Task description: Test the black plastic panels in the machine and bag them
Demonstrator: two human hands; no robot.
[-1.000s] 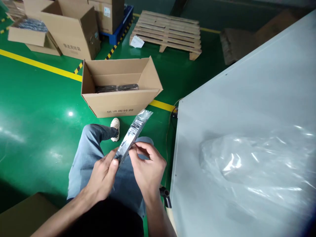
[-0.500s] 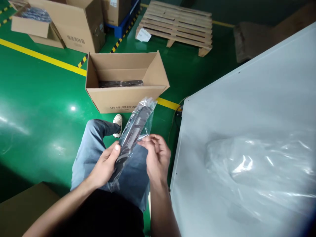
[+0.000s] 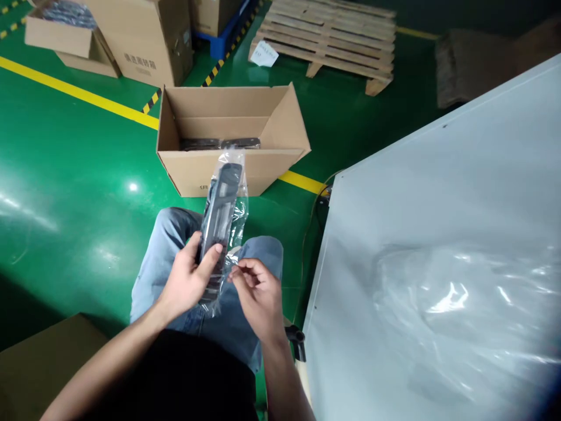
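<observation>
A long dark plastic part (image 3: 222, 202) lies inside a clear plastic bag (image 3: 240, 213), held nearly upright above my lap. My left hand (image 3: 190, 275) is wrapped round its lower half, thumb across the front. With thumb and fingertips together, my right hand (image 3: 258, 292) pinches the loose edge of the bag on the right side. Just beyond the bag's top stands an open cardboard box (image 3: 219, 169), with several dark bagged parts (image 3: 239, 143) visible inside.
To my right is a large pale grey surface (image 3: 350, 263) with a crumpled clear plastic sheet (image 3: 460, 310) on it. A wooden pallet (image 3: 326, 35) and further cardboard boxes (image 3: 140, 44) stand at the back. Another brown box (image 3: 48, 362) sits at lower left.
The bagged part has turned from a rightward slant to nearly upright and shifted left. My right hand has moved left and down with the bag's edge.
</observation>
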